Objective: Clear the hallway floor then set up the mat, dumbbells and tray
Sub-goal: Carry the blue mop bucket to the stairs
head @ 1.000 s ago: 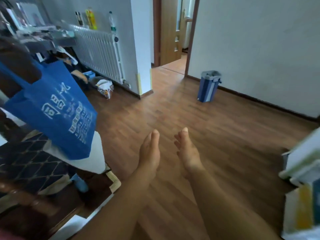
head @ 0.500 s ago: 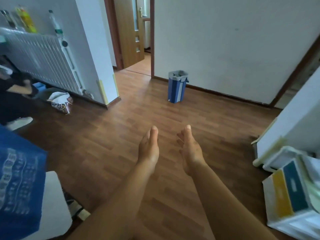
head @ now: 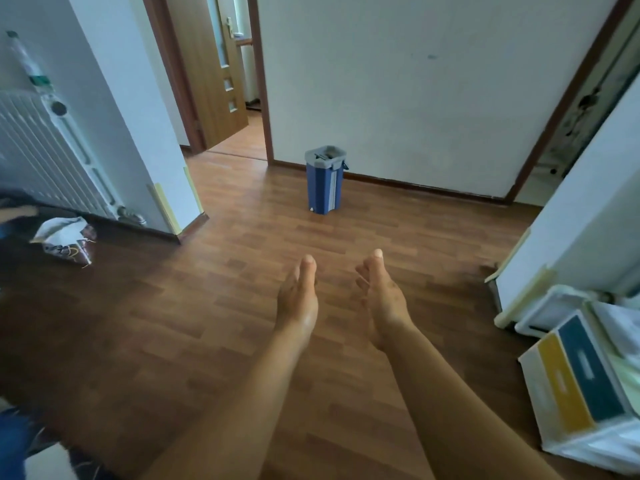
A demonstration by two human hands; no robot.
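Observation:
My left hand (head: 298,299) and my right hand (head: 381,296) are stretched out side by side over the brown wooden hallway floor (head: 214,306), fingers straight, holding nothing. A blue mop bucket with a grey lid (head: 325,180) stands on the floor by the far white wall, well beyond both hands. A crumpled white and dark bag (head: 65,242) lies on the floor at the left near the radiator. No mat, dumbbells or tray are in view.
A white radiator (head: 38,157) lines the left wall. An open wooden door (head: 211,74) leads off at the back. White stacked boxes with yellow and teal labels (head: 581,386) sit at the right beside a white cabinet (head: 588,216). Blue fabric (head: 12,441) shows at bottom left.
The view has swung to the right: the blue bag and cluttered table have slid out at the left, and the boxes at the right have come in. Both hands stay outstretched and empty.

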